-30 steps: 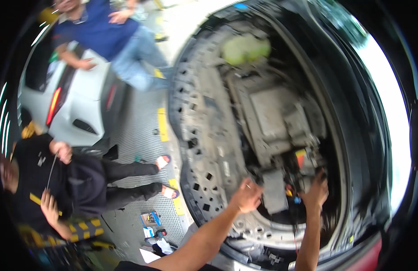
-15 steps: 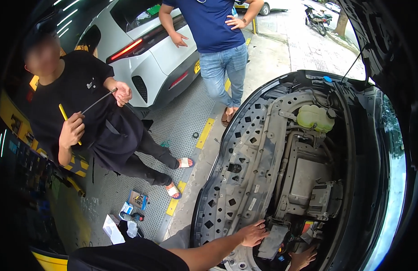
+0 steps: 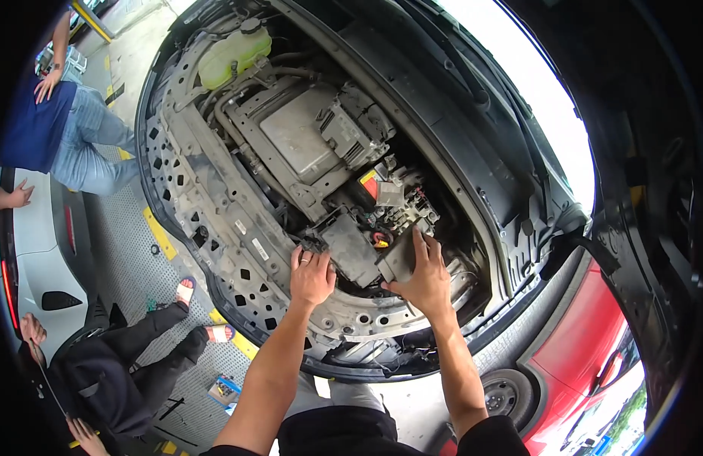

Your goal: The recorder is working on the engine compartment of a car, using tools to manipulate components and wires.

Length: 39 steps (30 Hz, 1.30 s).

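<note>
Dark cover (image 3: 399, 259), gripped in right hand (image 3: 429, 281)

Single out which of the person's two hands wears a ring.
The left hand, beside the flat grey cover: a ring shows on one finger. The right hand, gripping a dark grey piece, shows none.
</note>
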Each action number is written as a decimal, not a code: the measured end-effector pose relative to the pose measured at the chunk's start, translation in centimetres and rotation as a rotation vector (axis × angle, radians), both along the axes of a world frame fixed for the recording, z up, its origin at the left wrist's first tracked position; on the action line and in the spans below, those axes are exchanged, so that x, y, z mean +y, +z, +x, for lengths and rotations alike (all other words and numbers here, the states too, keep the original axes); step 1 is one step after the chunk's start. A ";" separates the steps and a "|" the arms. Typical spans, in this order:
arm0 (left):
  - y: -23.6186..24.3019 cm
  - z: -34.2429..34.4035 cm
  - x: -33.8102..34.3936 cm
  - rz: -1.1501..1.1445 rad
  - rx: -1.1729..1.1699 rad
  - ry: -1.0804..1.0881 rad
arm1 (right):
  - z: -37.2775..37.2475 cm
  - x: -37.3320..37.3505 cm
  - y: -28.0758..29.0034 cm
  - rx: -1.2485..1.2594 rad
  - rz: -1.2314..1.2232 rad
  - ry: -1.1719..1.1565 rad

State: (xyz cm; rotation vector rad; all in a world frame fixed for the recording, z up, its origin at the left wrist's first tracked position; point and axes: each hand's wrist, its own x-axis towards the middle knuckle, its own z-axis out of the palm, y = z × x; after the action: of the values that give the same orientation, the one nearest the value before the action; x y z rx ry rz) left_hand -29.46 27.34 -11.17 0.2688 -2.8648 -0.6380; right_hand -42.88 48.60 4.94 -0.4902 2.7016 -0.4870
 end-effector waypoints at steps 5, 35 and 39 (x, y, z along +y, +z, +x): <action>0.3 0.6 0.3 -0.020 -0.054 -0.001 | -7.8 3.7 7.9 0.431 -0.064 0.047; 10.4 15.4 -0.4 0.227 -0.115 0.289 | 14.8 -9.1 31.3 0.247 -0.704 0.607; 7.5 28.2 3.4 0.140 0.064 0.484 | 20.0 -12.0 32.7 0.195 -0.833 0.730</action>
State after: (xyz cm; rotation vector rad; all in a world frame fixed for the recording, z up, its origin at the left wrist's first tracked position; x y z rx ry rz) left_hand -1.24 30.79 -3.68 0.9070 -2.5483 -0.7248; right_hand -22.89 36.58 37.65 -1.7095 2.1157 -1.3551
